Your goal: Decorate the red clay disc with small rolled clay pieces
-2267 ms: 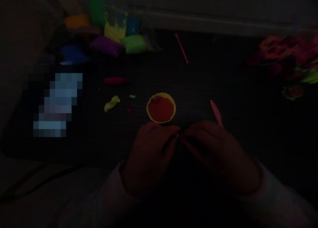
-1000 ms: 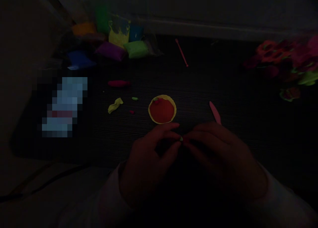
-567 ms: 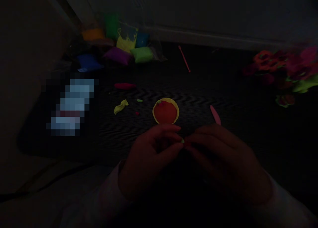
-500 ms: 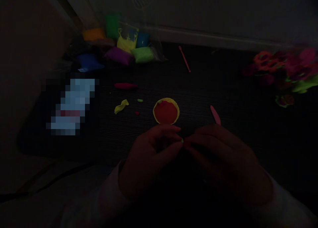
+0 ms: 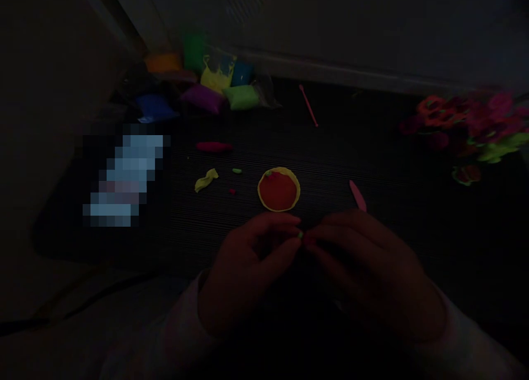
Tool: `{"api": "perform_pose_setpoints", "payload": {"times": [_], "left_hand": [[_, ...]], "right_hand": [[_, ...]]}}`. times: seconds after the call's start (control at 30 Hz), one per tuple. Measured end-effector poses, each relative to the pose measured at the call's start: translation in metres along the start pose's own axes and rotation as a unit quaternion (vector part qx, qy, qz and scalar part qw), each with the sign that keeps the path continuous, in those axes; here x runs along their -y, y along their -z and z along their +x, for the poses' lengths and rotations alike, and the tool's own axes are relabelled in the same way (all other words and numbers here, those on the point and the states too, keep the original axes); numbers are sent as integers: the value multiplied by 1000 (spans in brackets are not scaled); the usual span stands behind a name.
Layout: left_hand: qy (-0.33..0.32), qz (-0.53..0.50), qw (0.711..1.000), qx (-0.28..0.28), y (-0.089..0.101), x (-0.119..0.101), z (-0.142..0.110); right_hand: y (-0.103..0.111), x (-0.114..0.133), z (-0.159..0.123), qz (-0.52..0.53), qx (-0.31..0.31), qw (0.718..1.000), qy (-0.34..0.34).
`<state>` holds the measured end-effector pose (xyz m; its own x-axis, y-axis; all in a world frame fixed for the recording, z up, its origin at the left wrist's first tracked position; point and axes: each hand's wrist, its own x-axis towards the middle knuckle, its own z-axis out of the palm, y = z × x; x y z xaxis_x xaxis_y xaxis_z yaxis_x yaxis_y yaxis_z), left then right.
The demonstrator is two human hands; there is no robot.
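the left hand pinches a green bit, the right hand a red bit, and squeezing too hard could flatten either.

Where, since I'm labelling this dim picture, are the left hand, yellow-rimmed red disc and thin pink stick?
Left hand (image 5: pixel 247 267), head view: back of hand.
Yellow-rimmed red disc (image 5: pixel 280 192), head view: red surface.
Thin pink stick (image 5: pixel 308 106), head view: mid-shaft.

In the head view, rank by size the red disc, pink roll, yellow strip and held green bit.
Red disc
Pink roll
Yellow strip
Green bit, going by what shows; the left hand may hide some.
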<state>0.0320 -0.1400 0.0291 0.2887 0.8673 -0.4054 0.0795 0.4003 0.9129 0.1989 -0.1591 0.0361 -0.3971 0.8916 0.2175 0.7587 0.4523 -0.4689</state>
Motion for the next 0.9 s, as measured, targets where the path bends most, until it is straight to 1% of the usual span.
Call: {"api": "perform_pose_setpoints", "payload": {"times": [0.1, 0.2, 0.33, 0.4, 0.57, 0.7, 0.9], "left_hand": [[-18, 42, 999, -14, 6, 0, -1], [-43, 109, 992, -53, 16, -3, -1], [-84, 201, 968, -123, 31, -2, 4], [-97, 229, 959, -138, 36, 2, 7], [-112, 245, 955, -121, 40, 9, 11], [-123, 234, 960, -95, 42, 9, 11], [-108, 216, 967, -81, 43, 5, 10]], "right_hand": [[-2, -3, 6, -6, -3, 1000, -2], [-3, -7, 17, -6, -4, 1000, -17], [-8, -12, 39, 31, 7, 997, -64], [-12, -14, 50, 39, 14, 997, -64], [-20, -20, 67, 44, 49, 998, -19], [-24, -22, 72, 36, 62, 997, -16], [-25, -21, 71, 9, 69, 997, -27]]}}
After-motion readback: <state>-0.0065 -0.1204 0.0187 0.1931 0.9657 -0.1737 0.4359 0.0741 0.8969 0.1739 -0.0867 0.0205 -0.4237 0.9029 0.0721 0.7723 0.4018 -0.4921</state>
